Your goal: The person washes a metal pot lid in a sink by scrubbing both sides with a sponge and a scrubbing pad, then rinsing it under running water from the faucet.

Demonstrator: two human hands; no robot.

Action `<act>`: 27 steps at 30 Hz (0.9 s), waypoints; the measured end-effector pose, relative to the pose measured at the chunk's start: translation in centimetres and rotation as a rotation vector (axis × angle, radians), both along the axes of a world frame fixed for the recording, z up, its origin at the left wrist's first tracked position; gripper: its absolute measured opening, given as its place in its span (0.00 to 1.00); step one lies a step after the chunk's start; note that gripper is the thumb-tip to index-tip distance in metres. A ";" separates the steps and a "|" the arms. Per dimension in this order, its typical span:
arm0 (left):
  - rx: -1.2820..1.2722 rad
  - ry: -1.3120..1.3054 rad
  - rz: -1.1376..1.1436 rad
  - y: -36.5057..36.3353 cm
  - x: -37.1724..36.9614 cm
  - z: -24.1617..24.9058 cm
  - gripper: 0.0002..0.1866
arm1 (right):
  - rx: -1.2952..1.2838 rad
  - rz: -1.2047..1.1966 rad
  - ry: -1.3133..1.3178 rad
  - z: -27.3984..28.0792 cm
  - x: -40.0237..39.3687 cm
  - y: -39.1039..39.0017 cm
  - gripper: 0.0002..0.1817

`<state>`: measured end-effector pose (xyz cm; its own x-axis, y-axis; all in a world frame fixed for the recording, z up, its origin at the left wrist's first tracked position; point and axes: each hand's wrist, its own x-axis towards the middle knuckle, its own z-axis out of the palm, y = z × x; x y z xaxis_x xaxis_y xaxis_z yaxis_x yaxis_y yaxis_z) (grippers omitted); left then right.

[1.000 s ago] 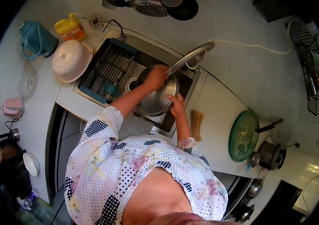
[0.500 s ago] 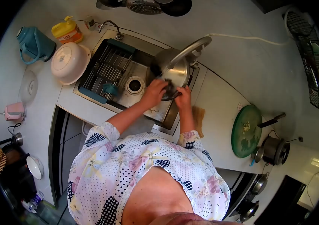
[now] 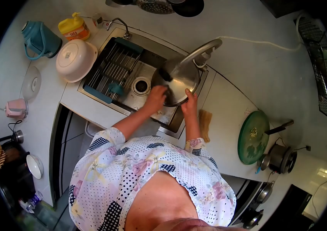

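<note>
Patterned shirt: nearest to my camera, with both bare forearms reaching away from it toward the sink.
Right grip: clenched on the near right rim of the metal lid, thumb laid on the upper face.
Left grip: fingers curled at the lid's near left edge, beside something dark; I could not tell whether they held it.
Scrubbing step: I judged that the lid was being rubbed or rinsed, one side steadying, the other working.
Next move: in my judgement it called for keeping the right-hand hold firm and bringing unworked metal within the left side's reach.
Metal lid: round, shiny, tilted over the right part of the sink, with a bright glare and a dark patch, perhaps a knob.
Drain: uncovered, left of the lid.
Tan cloth: lay on the tabletop, right of the sink.
Curved tap: arched over the lid's far side; I could not make out running water.
Pink basin: stood upturned beyond the sink's left side.
</note>
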<state>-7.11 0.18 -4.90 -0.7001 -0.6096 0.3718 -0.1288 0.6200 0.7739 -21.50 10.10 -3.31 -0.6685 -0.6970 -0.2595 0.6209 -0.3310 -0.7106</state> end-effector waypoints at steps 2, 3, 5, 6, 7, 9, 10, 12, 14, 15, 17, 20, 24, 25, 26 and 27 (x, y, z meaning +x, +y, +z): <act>-0.040 -0.072 0.055 -1.4 -0.2 0.0 0.21 | 0.002 0.011 -0.023 0.2 0.1 0.1 0.20; -0.112 -0.053 0.019 -1.8 -0.5 0.4 0.21 | 0.026 0.009 -0.029 0.5 0.4 0.1 0.20; -0.193 0.019 -0.100 -1.2 -0.9 2.7 0.21 | 0.051 0.027 -0.028 0.2 0.9 -0.2 0.19; -0.217 0.015 -0.117 -0.7 -1.2 3.5 0.21 | 0.051 0.047 -0.022 -0.2 1.3 -0.3 0.18; -0.243 0.012 -0.135 -0.4 -1.6 4.0 0.21 | 0.050 0.066 -0.014 -0.6 1.5 -0.5 0.17; -0.220 -0.121 -0.123 -1.0 -2.1 5.4 0.22 | 0.087 0.087 0.019 -1.0 2.2 -0.5 0.16; -0.260 -0.139 -0.085 -1.8 -2.2 5.1 0.22 | 0.109 0.097 0.031 -0.9 2.6 -0.3 0.16; -0.328 -0.175 -0.009 -2.9 -1.9 4.3 0.22 | 0.104 0.109 0.061 -0.9 2.7 0.5 0.15; -0.378 -0.151 -0.062 -1.7 -1.1 4.2 0.23 | 0.117 0.077 0.067 -1.0 2.7 0.6 0.16; -0.391 -0.146 -0.100 -0.7 -0.4 4.0 0.23 | 0.106 0.025 0.037 -1.3 2.4 0.6 0.17; -0.415 -0.097 -0.162 1.5 1.1 2.7 0.23 | 0.087 -0.083 -0.023 -2.0 1.6 0.7 0.17; -0.281 -0.126 -0.163 2.0 1.8 -0.4 0.22 | 0.083 -0.094 -0.034 0.2 1.0 0.7 0.19; -0.152 -0.069 -0.039 -0.9 1.2 0.3 0.19 | 0.021 -0.064 -0.001 -1.1 0.7 0.4 0.18; -0.103 -0.066 -0.067 -1.4 0.7 2.4 0.18 | 0.029 -0.051 -0.005 -1.1 1.0 0.3 0.18; -0.099 -0.020 -0.055 -1.7 -0.1 4.0 0.18 | 0.036 -0.035 -0.009 -1.1 1.5 0.2 0.17; -0.098 0.025 -0.039 -1.9 -0.9 5.4 0.17 | 0.042 -0.015 -0.014 -1.1 1.9 -0.1 0.17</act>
